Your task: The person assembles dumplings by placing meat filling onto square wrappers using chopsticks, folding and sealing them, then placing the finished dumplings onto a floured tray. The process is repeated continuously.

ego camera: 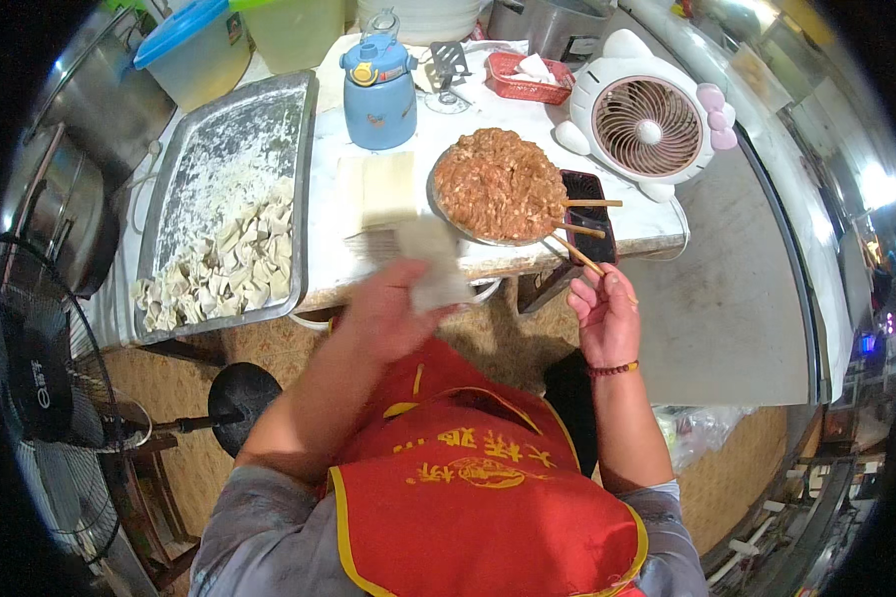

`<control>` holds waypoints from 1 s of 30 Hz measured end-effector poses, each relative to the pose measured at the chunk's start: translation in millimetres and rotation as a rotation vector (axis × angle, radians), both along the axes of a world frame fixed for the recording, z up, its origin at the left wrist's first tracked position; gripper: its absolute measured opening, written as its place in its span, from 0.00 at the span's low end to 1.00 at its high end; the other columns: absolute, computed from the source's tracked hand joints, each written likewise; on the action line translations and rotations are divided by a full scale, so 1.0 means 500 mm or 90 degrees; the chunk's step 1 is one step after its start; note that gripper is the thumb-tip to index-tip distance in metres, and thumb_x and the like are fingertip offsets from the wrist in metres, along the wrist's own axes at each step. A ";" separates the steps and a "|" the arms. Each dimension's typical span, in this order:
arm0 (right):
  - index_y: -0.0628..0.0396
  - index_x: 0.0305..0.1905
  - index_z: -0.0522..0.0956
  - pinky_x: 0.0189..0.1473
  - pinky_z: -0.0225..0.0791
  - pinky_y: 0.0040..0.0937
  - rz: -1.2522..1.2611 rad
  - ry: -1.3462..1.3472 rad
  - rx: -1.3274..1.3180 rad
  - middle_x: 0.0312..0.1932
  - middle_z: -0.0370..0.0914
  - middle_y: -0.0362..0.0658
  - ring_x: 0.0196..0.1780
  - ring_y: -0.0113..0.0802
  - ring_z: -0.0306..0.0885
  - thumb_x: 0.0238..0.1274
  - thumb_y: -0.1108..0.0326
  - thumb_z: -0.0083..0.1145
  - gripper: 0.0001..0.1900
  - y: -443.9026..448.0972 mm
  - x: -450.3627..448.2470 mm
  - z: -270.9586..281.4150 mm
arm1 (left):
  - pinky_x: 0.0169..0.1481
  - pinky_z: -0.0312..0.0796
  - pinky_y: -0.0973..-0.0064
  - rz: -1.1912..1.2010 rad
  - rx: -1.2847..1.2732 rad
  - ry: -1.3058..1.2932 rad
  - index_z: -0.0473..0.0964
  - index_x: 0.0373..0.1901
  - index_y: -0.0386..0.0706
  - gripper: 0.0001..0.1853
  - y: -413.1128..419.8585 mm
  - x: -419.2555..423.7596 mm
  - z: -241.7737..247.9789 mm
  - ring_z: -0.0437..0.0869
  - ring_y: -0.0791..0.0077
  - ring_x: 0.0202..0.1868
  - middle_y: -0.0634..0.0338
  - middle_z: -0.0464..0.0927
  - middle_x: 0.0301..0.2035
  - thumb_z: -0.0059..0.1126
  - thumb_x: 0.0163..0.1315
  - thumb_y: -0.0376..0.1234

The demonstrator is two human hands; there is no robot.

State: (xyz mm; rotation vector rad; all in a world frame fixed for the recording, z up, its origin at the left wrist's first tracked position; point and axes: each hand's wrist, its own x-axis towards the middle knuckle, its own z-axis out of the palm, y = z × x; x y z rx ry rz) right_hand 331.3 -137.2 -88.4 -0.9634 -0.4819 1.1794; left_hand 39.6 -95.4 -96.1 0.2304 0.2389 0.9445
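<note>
Blurred by motion, my left hand (399,302) holds a pale dough wrapper (433,265) over the table's front edge. Beyond it lies a stack of square dough wrappers (384,190). My right hand (605,298) grips a thin wooden stick (582,254) between thumb and fingers, its far end at the rim of a round bowl heaped with minced meat filling (500,183). Two more wooden sticks jut from the bowl's right side. To the left, a metal tray (302,149) dusted with flour carries a pile of folded dumplings (231,261) in its near part.
A blue water bottle (379,97) stands behind the wrappers. A red plastic basket (530,78) and a white fan (646,123) are at the back right. Plastic tubs (194,63) stand behind the tray. A floor fan (67,388) is at the left.
</note>
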 end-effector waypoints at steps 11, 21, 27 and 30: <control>0.59 0.54 0.69 0.38 0.80 0.35 0.110 0.053 -0.025 0.45 0.78 0.52 0.40 0.42 0.82 0.70 0.64 0.48 0.14 -0.030 -0.019 -0.014 | 0.66 0.64 0.49 0.064 -0.019 0.035 0.62 0.57 0.30 0.19 0.018 0.212 -0.057 0.67 0.51 0.62 0.43 0.67 0.59 0.35 0.68 0.31; 0.67 0.51 0.70 0.38 0.79 0.32 0.023 -0.149 0.014 0.42 0.77 0.54 0.39 0.39 0.81 0.70 0.68 0.46 0.13 -0.002 -0.006 0.033 | 0.53 0.76 0.60 0.121 -0.183 0.025 0.75 0.41 0.29 0.14 0.000 0.206 0.036 0.81 0.52 0.44 0.43 0.79 0.43 0.48 0.66 0.33; 0.67 0.49 0.74 0.43 0.78 0.33 0.109 -0.244 0.031 0.42 0.78 0.53 0.42 0.38 0.81 0.68 0.70 0.49 0.12 -0.062 -0.034 0.035 | 0.62 0.71 0.53 -0.079 0.459 0.829 0.58 0.60 0.27 0.25 0.014 0.172 0.003 0.70 0.52 0.60 0.43 0.65 0.60 0.36 0.59 0.21; 0.65 0.47 0.77 0.44 0.77 0.32 0.157 -0.356 0.073 0.40 0.80 0.51 0.42 0.37 0.81 0.66 0.72 0.53 0.10 -0.079 -0.027 0.052 | 0.58 0.74 0.57 0.018 0.211 0.474 0.61 0.59 0.28 0.23 -0.002 0.160 -0.001 0.71 0.54 0.60 0.45 0.67 0.58 0.37 0.59 0.22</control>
